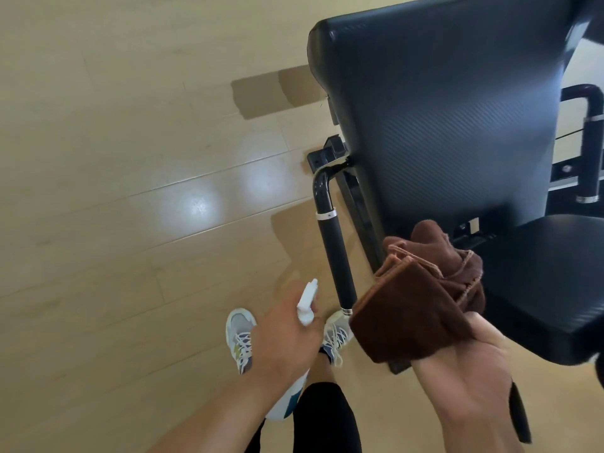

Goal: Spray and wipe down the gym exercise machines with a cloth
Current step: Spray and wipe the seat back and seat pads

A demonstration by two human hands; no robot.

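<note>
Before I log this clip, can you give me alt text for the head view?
A person's right hand holds a folded brown cloth near a black gym machine's backrest and seat, while the left hand grips a white spray bottle over a light wood floor.

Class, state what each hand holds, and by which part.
Left hand grips the white spray bottle around its neck; right hand holds the folded brown cloth by its near edge.
</note>
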